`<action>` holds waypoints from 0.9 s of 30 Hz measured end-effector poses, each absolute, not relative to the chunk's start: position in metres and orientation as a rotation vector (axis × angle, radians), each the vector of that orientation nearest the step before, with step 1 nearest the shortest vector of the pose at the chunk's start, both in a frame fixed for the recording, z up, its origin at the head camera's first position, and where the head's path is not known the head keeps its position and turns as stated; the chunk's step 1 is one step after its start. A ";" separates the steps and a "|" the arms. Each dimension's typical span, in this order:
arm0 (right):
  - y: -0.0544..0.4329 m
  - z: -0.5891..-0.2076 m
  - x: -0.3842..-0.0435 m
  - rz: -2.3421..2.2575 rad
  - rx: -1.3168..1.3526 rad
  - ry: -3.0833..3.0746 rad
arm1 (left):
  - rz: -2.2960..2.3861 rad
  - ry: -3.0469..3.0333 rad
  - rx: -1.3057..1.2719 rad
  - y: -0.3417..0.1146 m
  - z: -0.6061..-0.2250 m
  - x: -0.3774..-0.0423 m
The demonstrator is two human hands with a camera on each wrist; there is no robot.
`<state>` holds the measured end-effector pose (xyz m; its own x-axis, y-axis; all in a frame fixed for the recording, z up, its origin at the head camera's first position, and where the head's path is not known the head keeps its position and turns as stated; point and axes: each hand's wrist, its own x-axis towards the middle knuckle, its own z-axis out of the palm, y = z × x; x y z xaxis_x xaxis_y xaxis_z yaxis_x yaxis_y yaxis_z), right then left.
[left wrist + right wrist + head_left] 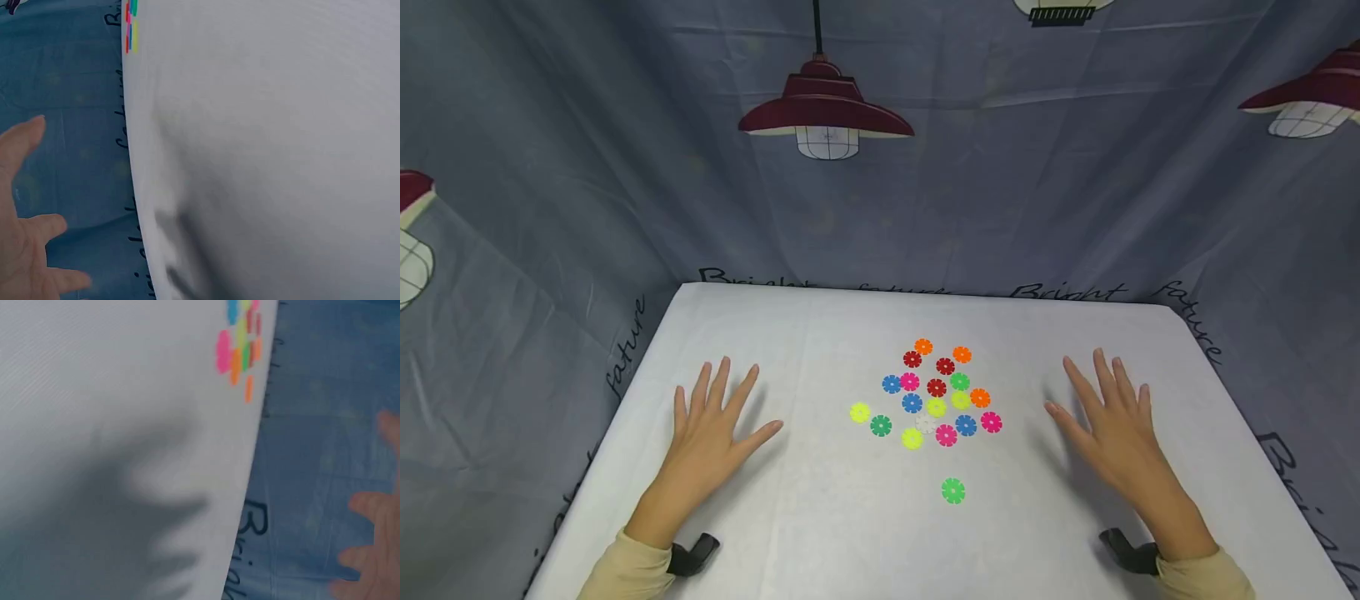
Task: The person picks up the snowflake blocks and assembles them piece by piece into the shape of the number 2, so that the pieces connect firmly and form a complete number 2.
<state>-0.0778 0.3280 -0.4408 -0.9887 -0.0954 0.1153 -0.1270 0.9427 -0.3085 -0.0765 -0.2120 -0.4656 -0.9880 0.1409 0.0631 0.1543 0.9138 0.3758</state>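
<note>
Several flat, notched plastic discs lie loosely grouped around the middle of the white table, among them a red disc (936, 387), a blue disc (912, 403), a pink disc (946, 435) and a white disc (926, 424) that is faint against the surface. A green disc (953, 491) lies apart, nearer the front. To the left of the group, my left hand (706, 442) is held with fingers spread and nothing in it. On the other side my right hand (1116, 437) is likewise spread and holds nothing. Both cast shadows on the table.
The white table (835, 533) spans the view, its far edge against a grey-blue curtain (970, 200) printed with lamps and lettering. Black straps with a protruding part, such as the left strap (692, 556), sit at both wrists below beige sleeves (628, 571).
</note>
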 end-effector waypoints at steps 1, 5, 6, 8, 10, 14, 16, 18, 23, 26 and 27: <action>0.327 -0.440 -0.080 0.549 0.179 -3.017 | -0.634 -3.042 -0.247 -0.210 -0.465 -0.080; 0.319 -0.437 -0.094 0.829 0.221 -3.077 | -0.782 -3.048 -0.302 -0.194 -0.466 -0.095; 0.316 -0.439 -0.099 0.891 0.226 -3.086 | -0.835 -3.048 -0.319 -0.189 -0.467 -0.100; 0.308 -0.446 -0.110 1.003 0.257 -3.068 | -0.927 -3.055 -0.360 -0.175 -0.467 -0.110; 0.300 -0.455 -0.121 1.081 0.283 -3.055 | -1.025 -3.069 -0.409 -0.160 -0.468 -0.121; 0.282 -0.470 -0.144 1.097 0.331 -3.093 | -1.120 -3.139 -0.483 -0.131 -0.469 -0.144; 0.273 -0.474 -0.155 1.072 0.349 -3.136 | -1.125 -3.176 -0.491 -0.121 -0.468 -0.153; 0.265 -0.476 -0.163 1.061 0.351 -3.183 | -1.148 -3.200 -0.501 -0.112 -0.467 -0.158; 0.257 -0.478 -0.172 1.067 0.361 -3.266 | -1.187 -3.199 -0.576 -0.098 -0.475 -0.161; 0.257 -0.477 -0.174 1.075 0.355 -3.281 | -1.184 -3.174 -0.595 -0.094 -0.480 -0.161; 0.257 -0.477 -0.175 1.079 0.353 -3.279 | -1.186 -3.166 -0.579 -0.094 -0.481 -0.161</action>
